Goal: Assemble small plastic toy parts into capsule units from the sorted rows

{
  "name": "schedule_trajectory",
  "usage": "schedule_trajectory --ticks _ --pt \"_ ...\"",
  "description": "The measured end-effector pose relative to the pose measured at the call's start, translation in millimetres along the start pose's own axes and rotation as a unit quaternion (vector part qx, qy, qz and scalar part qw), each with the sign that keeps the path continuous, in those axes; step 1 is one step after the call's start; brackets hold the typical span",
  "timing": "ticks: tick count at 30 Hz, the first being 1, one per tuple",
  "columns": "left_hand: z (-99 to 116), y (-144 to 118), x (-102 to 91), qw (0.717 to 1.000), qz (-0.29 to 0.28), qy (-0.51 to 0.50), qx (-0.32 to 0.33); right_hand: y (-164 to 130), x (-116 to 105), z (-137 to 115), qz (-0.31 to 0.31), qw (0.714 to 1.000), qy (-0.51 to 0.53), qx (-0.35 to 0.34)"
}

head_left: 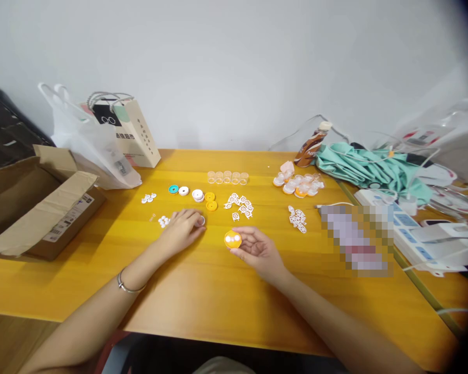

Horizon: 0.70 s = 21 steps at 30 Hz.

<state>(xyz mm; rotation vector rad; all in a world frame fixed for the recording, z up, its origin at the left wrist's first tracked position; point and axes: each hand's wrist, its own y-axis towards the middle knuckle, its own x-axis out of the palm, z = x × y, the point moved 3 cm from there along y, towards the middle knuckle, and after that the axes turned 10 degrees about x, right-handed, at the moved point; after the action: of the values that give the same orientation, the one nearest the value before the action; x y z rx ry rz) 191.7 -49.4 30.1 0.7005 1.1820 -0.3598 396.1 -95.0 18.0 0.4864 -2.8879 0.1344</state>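
Observation:
My right hand holds a round orange piece with white parts on its face between thumb and fingers, above the table's middle. To its left, my left hand reaches low over the table with its fingers curled around a small white disc, partly hidden by them. Small white pieces lie beside that hand. Just beyond it are white discs, yellow discs and a teal disc. White lattice pieces are spread past my right hand.
Clear cups stand in a row at the back. Finished-looking orange and clear pieces cluster right, near a bottle. An open cardboard box and bags stand left. A power strip and green cloth lie right.

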Motion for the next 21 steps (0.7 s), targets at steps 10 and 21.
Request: schedule_trajectory --ticks 10,21 --pt "58 4 -22.1 0.98 0.028 -0.154 0.12 4 3 17 -0.012 0.999 -0.038 0.029" --pt "62 -2 -10.3 0.989 0.051 -0.07 0.122 5 6 23 -0.023 0.998 -0.031 0.047"
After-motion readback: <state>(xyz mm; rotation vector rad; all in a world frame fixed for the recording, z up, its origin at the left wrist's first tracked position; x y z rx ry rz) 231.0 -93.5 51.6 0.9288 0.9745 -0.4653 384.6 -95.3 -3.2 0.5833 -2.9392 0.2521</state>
